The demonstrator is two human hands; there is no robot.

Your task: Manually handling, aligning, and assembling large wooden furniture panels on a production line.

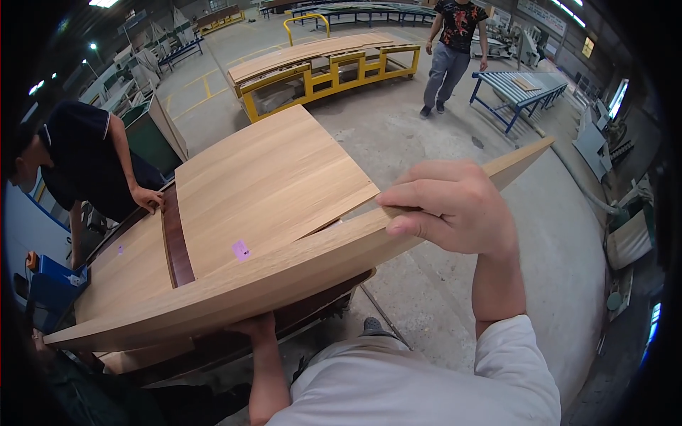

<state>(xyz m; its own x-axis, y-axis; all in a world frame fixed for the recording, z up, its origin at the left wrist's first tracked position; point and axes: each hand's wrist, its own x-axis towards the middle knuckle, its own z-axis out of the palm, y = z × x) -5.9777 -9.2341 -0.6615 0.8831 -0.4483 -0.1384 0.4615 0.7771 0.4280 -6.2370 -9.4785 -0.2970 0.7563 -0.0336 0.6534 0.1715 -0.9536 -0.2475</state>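
A long pale wooden board [284, 284] stands tilted on its edge in front of me, crossing from lower left to upper right. My right hand [455, 206] is closed over its top edge, thumb on the near face and fingers over the far side. Below the board's lower edge, my left hand [256, 325] holds it from underneath, its fingers mostly hidden. Behind the board lie a wide wood-grain panel [270, 184] with a small purple label [241, 250] and a second pale panel [131, 255]. A dark red-brown surface [176, 238] shows between them.
A co-worker [92, 156] leans in at the left, one hand by the panels; another person's hand [37, 337] is near the board's left end. A third person [455, 53] stands beyond, between a yellow-framed cart [327, 82] and a blue roller table [522, 85]. A hose [582, 184] crosses the floor.
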